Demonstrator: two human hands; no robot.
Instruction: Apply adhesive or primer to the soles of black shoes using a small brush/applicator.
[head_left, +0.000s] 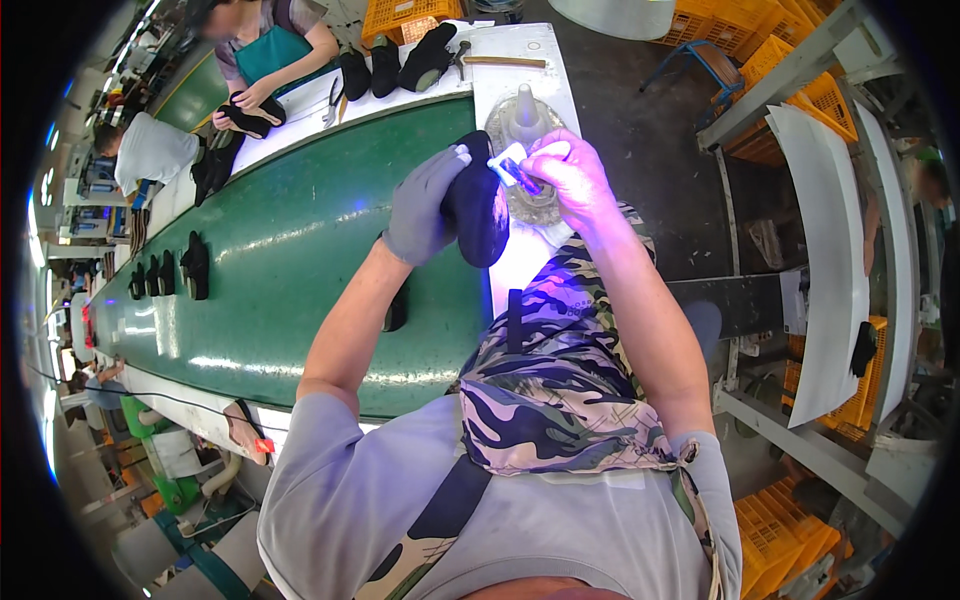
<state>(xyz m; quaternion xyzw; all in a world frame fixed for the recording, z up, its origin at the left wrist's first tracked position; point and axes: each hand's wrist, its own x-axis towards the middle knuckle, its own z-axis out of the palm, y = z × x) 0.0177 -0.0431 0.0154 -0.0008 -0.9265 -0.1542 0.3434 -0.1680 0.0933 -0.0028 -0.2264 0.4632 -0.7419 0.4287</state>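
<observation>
My left hand (418, 205), in a grey glove, is closed round a black shoe (478, 205), held on its side above the edge of the green belt. My right hand (568, 175) pinches a small brush-like tool (513, 168), lit bright blue-violet; glare hides its exact kind. The tool's pale end is close to the shoe; I cannot tell whether they touch. Behind my right hand stands a pale bottle with a cone-shaped top (525, 115), in a round, crusted dish (500, 122). Violet light falls on my right hand and the white tabletop.
A green conveyor belt (300, 260) carries several black shoes (195, 265). More shoes (384, 66) and a hammer (500, 62) lie on the white ledge (555, 85). Across the belt, a co-worker (270, 60) handles a dark shoe. A metal rack (790, 80) and orange crates (815, 90) stand right.
</observation>
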